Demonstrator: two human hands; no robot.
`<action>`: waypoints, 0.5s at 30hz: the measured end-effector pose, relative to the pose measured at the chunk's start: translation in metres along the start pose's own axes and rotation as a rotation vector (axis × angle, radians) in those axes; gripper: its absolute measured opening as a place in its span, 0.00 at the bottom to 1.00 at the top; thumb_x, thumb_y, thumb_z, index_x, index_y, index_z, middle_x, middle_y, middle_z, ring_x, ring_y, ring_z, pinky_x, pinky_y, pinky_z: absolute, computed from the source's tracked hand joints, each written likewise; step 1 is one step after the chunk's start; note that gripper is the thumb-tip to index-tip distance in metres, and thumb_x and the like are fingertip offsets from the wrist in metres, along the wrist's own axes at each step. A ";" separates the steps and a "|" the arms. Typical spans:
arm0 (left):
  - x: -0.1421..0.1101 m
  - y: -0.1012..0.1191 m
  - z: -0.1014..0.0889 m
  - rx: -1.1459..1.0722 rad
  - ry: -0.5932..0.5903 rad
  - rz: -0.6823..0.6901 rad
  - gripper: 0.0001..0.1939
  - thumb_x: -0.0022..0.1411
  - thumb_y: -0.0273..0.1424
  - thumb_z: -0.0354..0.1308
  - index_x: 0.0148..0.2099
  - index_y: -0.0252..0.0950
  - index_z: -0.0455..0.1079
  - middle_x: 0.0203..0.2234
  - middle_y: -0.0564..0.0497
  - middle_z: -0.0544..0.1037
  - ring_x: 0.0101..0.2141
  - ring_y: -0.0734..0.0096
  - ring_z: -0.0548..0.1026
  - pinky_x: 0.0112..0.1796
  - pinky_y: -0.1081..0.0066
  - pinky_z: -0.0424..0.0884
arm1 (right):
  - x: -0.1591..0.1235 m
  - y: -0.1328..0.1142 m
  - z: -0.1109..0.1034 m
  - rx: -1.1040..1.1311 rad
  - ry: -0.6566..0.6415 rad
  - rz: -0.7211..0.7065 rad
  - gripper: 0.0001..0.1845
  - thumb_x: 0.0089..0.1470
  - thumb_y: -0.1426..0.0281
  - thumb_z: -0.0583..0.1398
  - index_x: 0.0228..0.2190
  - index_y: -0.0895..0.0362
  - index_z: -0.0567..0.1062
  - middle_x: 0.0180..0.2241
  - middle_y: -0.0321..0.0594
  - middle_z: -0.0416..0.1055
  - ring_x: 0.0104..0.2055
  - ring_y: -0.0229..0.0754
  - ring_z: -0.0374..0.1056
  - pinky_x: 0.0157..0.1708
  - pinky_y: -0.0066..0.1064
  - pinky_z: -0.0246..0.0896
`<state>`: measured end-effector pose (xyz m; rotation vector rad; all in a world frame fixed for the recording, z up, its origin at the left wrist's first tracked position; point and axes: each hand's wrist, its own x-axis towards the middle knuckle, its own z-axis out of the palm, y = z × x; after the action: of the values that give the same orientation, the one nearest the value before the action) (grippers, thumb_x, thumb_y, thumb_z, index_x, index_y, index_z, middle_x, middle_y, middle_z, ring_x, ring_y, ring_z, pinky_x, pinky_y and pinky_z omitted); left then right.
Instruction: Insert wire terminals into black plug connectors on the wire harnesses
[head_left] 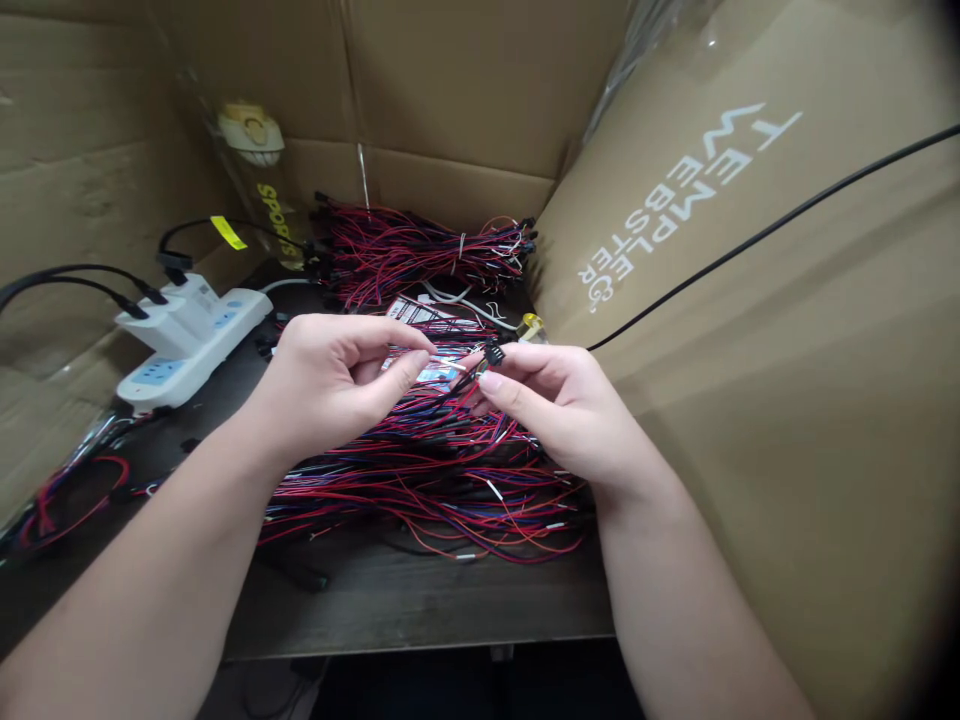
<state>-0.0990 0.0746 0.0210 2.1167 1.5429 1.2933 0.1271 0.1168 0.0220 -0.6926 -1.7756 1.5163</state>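
My right hand [559, 400] pinches a small black connector [493, 353] with thin red, blue and black wires trailing from it. My left hand [337, 385] is level with it, thumb and forefinger closed close to the wire's other end; whether it grips the wire is hard to tell. Both hands hover over a loose pile of red, blue and black wire leads [427, 480] spread on the dark wooden table [420, 600]. A tied bundle of the same leads [420, 250] lies farther back.
A white power strip [191, 340] with black plugs sits at the left. A clear bottle with a yellow cap [259, 170] stands behind it. Cardboard walls surround the table, with a large printed box [750, 300] on the right and a black cable [750, 240] across it. More wires [67, 495] lie at left.
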 end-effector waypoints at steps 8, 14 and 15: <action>-0.002 0.000 0.001 -0.079 0.002 0.161 0.05 0.60 0.27 0.65 0.38 0.37 0.83 0.13 0.61 0.57 0.16 0.83 0.52 0.17 0.75 0.46 | 0.000 0.001 0.002 0.163 0.077 -0.063 0.10 0.59 0.66 0.69 0.43 0.52 0.85 0.36 0.37 0.82 0.36 0.37 0.77 0.39 0.29 0.75; -0.002 -0.013 0.011 -0.179 -0.010 0.278 0.08 0.61 0.24 0.65 0.40 0.34 0.84 0.12 0.60 0.63 0.14 0.82 0.55 0.15 0.75 0.49 | 0.004 0.007 0.002 0.410 0.048 -0.015 0.07 0.57 0.66 0.71 0.39 0.51 0.86 0.36 0.34 0.82 0.39 0.34 0.76 0.43 0.25 0.72; -0.002 -0.014 0.012 -0.201 -0.018 0.278 0.08 0.61 0.24 0.65 0.41 0.35 0.85 0.13 0.59 0.66 0.14 0.81 0.58 0.15 0.75 0.52 | 0.005 0.007 0.003 0.441 0.059 -0.003 0.08 0.55 0.65 0.72 0.38 0.51 0.86 0.37 0.34 0.82 0.40 0.35 0.76 0.43 0.26 0.72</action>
<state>-0.0993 0.0825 0.0047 2.2594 1.0866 1.4425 0.1212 0.1196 0.0154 -0.5038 -1.3298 1.7856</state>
